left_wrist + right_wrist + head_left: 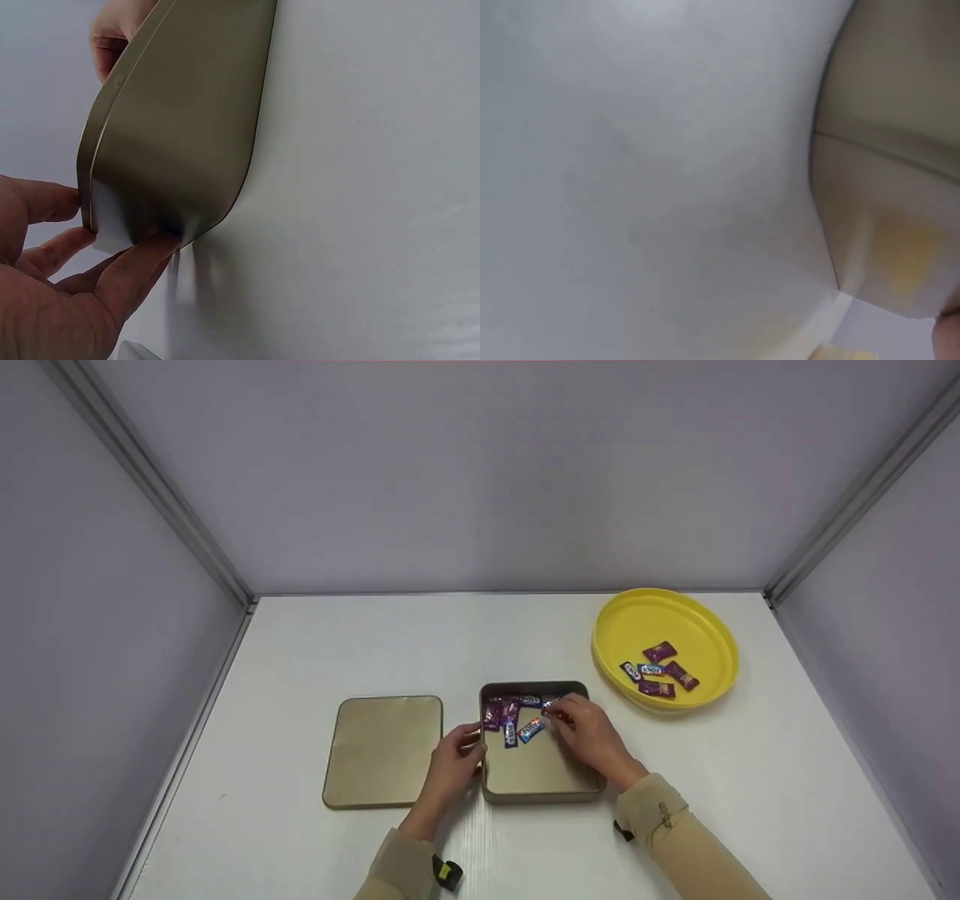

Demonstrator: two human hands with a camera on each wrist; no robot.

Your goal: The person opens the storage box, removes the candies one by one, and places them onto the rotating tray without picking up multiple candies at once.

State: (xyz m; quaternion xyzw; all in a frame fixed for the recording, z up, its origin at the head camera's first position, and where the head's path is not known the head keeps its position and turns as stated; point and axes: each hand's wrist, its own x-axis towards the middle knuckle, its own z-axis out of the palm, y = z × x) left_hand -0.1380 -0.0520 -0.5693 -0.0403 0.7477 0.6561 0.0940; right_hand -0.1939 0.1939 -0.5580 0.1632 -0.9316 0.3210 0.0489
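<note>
An open gold tin box (544, 796) stands on the table. Several wrapped candies, purple ones (493, 714) and small blue-and-white ones (532, 730), lie in its far left part. My left hand (454, 761) holds the tin's left side; in the left wrist view its fingers (139, 270) touch the outer wall and rim at a corner. Reaching over the right wall, my right hand (592, 735) pinches a small wrapped candy (549, 708) near the far right inside. Only a fingertip of that hand shows in the right wrist view, beside the tin's wall (892, 97).
A gold tin lid (384, 751) lies flat left of the box. At the back right, a round yellow tray (622, 619) holds several purple and blue-and-white candies (657, 688). Grey walls (480, 480) enclose the white table (262, 780) at the back and sides.
</note>
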